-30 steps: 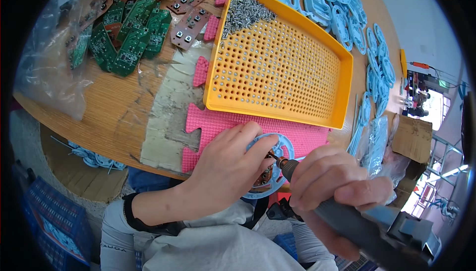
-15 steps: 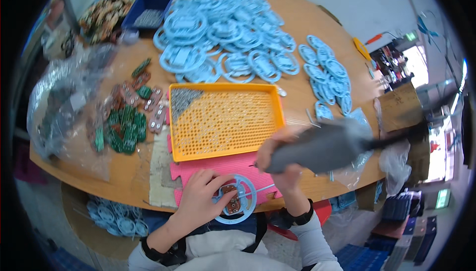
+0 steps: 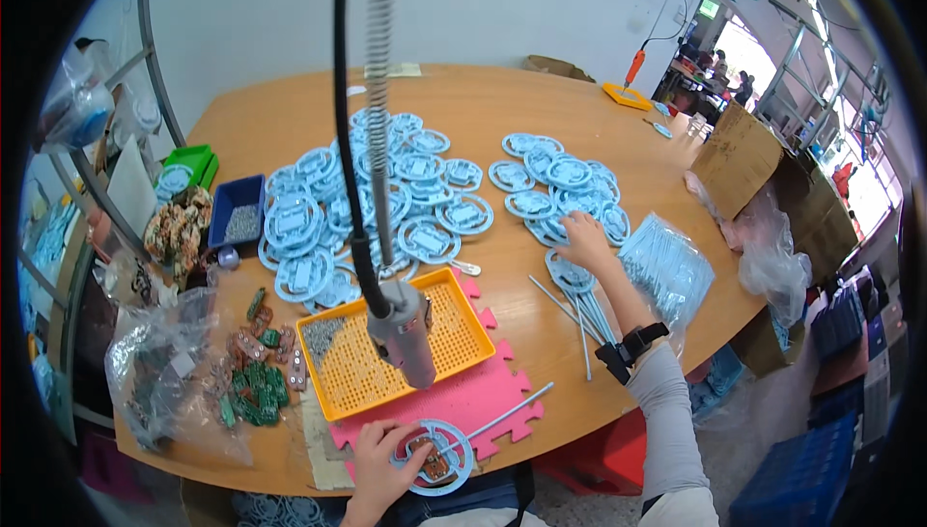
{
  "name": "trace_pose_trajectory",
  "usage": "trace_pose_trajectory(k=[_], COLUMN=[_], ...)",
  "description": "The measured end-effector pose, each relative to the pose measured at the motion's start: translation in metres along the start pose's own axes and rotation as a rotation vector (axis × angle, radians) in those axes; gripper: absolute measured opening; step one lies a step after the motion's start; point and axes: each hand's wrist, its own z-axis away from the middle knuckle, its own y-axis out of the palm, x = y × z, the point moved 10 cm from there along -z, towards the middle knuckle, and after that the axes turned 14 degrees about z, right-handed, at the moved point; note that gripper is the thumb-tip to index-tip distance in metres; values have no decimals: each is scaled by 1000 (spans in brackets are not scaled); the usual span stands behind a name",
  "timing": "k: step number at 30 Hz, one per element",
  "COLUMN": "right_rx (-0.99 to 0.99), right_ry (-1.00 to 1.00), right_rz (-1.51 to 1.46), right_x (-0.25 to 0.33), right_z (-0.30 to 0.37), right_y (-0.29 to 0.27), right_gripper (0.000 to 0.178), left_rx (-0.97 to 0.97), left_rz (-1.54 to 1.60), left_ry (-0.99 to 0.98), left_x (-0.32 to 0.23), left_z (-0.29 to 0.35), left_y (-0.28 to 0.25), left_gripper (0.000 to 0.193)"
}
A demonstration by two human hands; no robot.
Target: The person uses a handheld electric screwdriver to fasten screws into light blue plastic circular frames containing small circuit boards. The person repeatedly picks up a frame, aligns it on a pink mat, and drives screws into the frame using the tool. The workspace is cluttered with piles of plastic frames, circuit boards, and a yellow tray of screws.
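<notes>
Near the table's front edge my left hand (image 3: 384, 466) holds a light blue plastic ring-shaped part (image 3: 465, 452) by its left side. Inside the ring sits a small brown circuit board (image 3: 434, 466), with my fingertips at its edge. A thin blue rod (image 3: 502, 418) slants from the ring to the upper right. My right hand (image 3: 585, 243) is stretched over the right-hand heap of blue ring parts (image 3: 568, 173), its fingers apart; whether they touch a part I cannot tell. A grey electric screwdriver (image 3: 406, 342) hangs from a coiled spring over the yellow perforated tray (image 3: 386, 394), held by neither hand.
A bigger heap of blue ring parts (image 3: 422, 165) lies farther left. Green and brown boards (image 3: 259, 382) lie beside a clear bag (image 3: 159, 373). Screws fill part of a blue bin (image 3: 224, 204). Blue rods (image 3: 586, 334), a bagged bundle (image 3: 666, 266) and a pink mat (image 3: 497, 392) are also there.
My right hand has let go of the screwdriver and moved to the right-hand heap. The screwdriver now hangs over the tray. My left hand still holds the ring. The view has tilted up.
</notes>
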Motion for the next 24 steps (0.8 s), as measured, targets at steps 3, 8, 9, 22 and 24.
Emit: trace_pose_trajectory(k=[3,8,9,22,24], right_rx=[58,-520,-487,266,310], right_ry=[1,122,216,-596,-528], right_rz=[24,-296,-429,-1206,-1078], right_x=[-20,-46,-58,230,247], right_z=[0,8,16,200,203], right_y=[35,-39,-49,-162,-165], right_gripper=[34,18,18,35,45], left_rx=[4,-88,-120,261,93], left_rz=[-13,-58,-71,754,785], left_ry=[-19,-15,-4,-426,-497], left_x=[1,1,-1,1,21], left_z=[0,-1,0,60,68], left_y=[2,-5,-6,62,50], left_gripper=[30,37,39,58,55])
